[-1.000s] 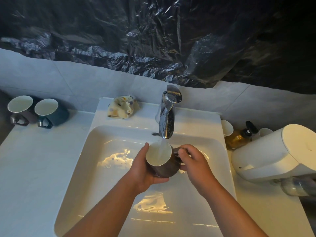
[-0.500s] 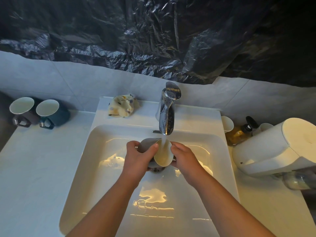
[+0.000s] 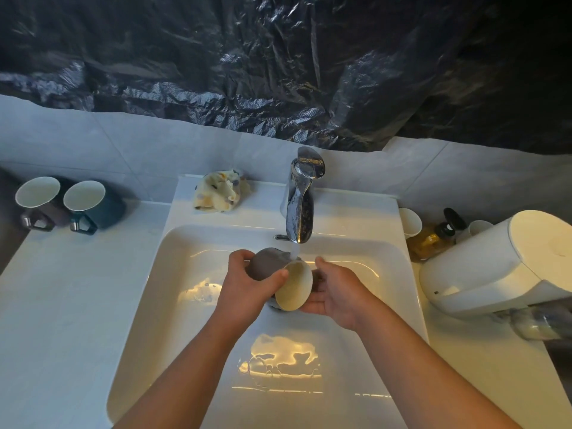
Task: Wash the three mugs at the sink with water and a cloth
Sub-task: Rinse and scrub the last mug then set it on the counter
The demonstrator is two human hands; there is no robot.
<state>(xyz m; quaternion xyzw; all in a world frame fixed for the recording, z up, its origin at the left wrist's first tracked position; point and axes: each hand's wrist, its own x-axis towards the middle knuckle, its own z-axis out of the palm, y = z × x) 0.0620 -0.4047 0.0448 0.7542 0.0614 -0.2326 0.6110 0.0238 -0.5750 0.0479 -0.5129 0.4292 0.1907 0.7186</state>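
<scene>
Over the white sink I hold a grey mug with a cream inside, tipped on its side with its mouth facing me. My left hand wraps its body from the left. My right hand cups it from the right and below. Water runs from the chrome tap onto the mug's outer wall. Two more mugs stand on the left counter: a dark brown mug and a teal mug. A crumpled pale cloth lies on the sink's back ledge.
A large white appliance lies on the right counter beside an amber soap bottle and two small white cups. Black plastic sheeting covers the wall above the tiles.
The mug has gone from upright under the stream to tipped on its side, mouth toward me. My left hand shifted onto its body; my right hand left the handle and now cups it underneath.
</scene>
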